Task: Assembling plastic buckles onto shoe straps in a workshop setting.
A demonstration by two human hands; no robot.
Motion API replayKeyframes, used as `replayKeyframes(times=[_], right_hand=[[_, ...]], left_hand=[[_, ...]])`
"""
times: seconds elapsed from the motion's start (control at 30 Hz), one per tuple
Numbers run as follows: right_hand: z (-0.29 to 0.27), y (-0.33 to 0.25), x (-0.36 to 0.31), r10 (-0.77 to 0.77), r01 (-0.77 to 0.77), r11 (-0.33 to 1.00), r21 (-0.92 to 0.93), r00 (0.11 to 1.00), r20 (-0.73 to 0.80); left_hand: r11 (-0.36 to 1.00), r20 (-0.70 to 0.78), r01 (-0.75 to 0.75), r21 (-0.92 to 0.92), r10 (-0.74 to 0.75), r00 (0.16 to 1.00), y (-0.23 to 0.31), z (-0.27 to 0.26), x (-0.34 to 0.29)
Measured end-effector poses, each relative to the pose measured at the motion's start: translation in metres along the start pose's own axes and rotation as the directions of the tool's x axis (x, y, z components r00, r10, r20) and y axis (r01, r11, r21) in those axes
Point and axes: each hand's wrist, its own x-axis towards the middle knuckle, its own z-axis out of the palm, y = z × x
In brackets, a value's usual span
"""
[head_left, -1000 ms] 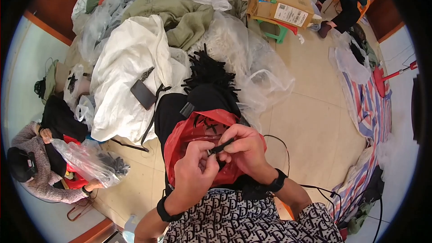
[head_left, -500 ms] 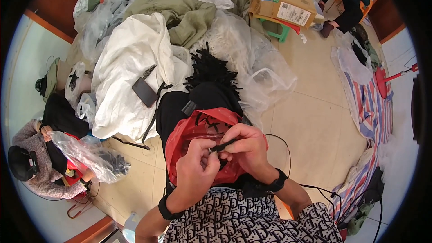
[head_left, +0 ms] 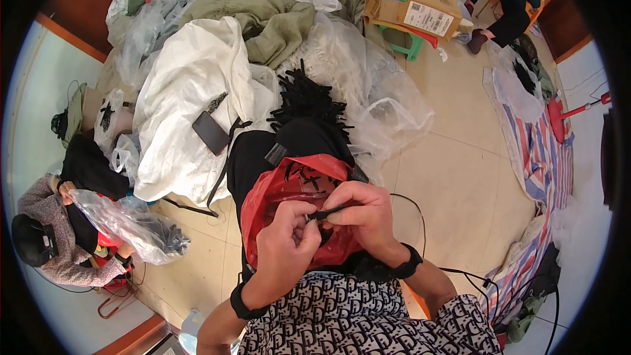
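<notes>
Over my lap, my left hand [head_left: 284, 244] and my right hand [head_left: 365, 218] are close together. Both pinch a short, narrow black strip [head_left: 327, 213] between thumbs and fingertips; its left end is partly hidden by my left fingers. Under my hands a red plastic bag [head_left: 257, 198] lies spread on my thighs, with a few thin black pieces [head_left: 311, 183] showing inside it. Just past my knees is a heap of black strips [head_left: 303, 96] like the one I hold.
White sacking [head_left: 174, 112] with a dark phone [head_left: 210, 134] on it spreads ahead to the left. Clear plastic [head_left: 388, 102] and a cardboard box [head_left: 411, 6] lie beyond. One person [head_left: 56, 236] sits at left with a plastic bag, another [head_left: 503, 0] far right. Striped sheeting [head_left: 549, 164] lines the right.
My right hand has shifted very slightly, and the black strip stays between my two hands. The red bag has moved a little. Little else differs.
</notes>
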Motion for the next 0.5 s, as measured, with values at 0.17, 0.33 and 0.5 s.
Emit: replayKeyframes(times=[0.17,0.33,0.5], right_hand=[[0.0001,-0.0023,-0.0018,-0.046,0.048,0.996,-0.078,0.999,0.019],[0.0020,-0.0048,-0.0044,-0.065,0.067,0.988,-0.140,0.998,0.022],[0.0046,-0.0064,-0.0014,-0.163,0.168,0.946,-0.276,0.986,0.041]], left_hand=[[1.000,0.009,-0.019,0.007,0.019,1.000,-0.0001,0.0003,-0.0005],[1.000,0.009,-0.004,-0.004,0.004,1.000,0.0009,-0.0003,-0.0029],[1.000,0.021,0.009,-0.008,-0.008,1.000,0.0013,-0.0024,-0.0024]])
